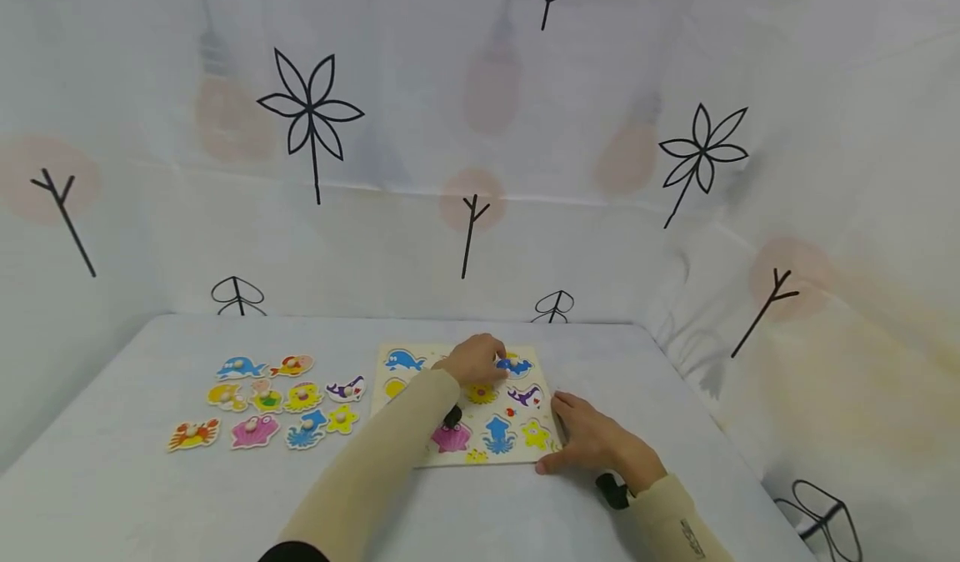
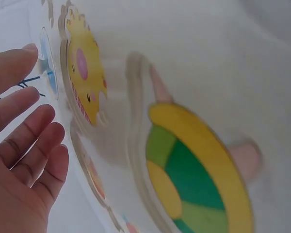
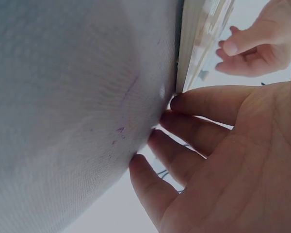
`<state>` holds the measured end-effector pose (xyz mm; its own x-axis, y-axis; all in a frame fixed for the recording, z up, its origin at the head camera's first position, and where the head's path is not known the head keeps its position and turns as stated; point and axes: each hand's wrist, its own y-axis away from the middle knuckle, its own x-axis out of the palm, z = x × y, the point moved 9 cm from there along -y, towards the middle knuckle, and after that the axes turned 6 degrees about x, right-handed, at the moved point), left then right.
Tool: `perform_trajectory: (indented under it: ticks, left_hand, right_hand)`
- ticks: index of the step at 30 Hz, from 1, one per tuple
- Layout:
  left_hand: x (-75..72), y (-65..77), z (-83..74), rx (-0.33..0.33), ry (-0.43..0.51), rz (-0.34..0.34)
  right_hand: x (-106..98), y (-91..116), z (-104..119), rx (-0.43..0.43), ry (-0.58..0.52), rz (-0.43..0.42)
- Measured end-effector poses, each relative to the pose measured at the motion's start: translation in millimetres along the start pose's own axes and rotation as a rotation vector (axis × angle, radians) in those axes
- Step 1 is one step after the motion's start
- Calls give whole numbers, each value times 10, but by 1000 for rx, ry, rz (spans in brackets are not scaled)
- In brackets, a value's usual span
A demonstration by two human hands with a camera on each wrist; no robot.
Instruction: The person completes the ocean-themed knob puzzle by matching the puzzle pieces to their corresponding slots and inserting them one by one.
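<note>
A wooden knob puzzle board (image 1: 422,459) with sea-animal pictures lies on the table. My left hand (image 1: 475,360) reaches over its far side, fingertips beside a blue puzzle piece (image 1: 516,367) at the board's upper right. In the left wrist view the thumb and loosely bent fingers stand apart, close to that blue piece (image 2: 48,63) and its knob. The right wrist view shows a gap between these fingers and the knob (image 3: 203,74). My right hand (image 1: 600,439) rests at the board's right edge, fingers spread, fingertips on the table cloth (image 3: 87,97).
Left of the board lie several loose knobbed pieces: a crab (image 1: 193,435), a pink shell (image 1: 255,432), a blue squid (image 1: 306,430), a yellow starfish (image 1: 342,419), a purple whale (image 1: 346,389) and a blue dolphin (image 1: 240,368) among them. A patterned curtain (image 1: 405,245) stands behind the table.
</note>
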<state>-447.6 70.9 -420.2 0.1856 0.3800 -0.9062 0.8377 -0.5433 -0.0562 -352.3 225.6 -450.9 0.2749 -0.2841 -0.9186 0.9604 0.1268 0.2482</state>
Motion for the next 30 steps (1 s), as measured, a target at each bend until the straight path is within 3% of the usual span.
perform_trajectory:
  ticks: [6, 12, 19, 30]
  left_hand:
    - [-31, 166, -33, 63, -3, 2]
    - [-159, 368, -29, 110, -83, -37]
    - [-273, 654, -24, 147, -115, -45]
    - [-567, 1126, 266, 109, -115, -107]
  right_hand:
    - [18, 20, -40, 21, -3, 2]
    - [-7, 6, -18, 16, 2, -5]
    - [17, 10, -43, 14, -8, 6]
    - [33, -9, -22, -12, -22, 5]
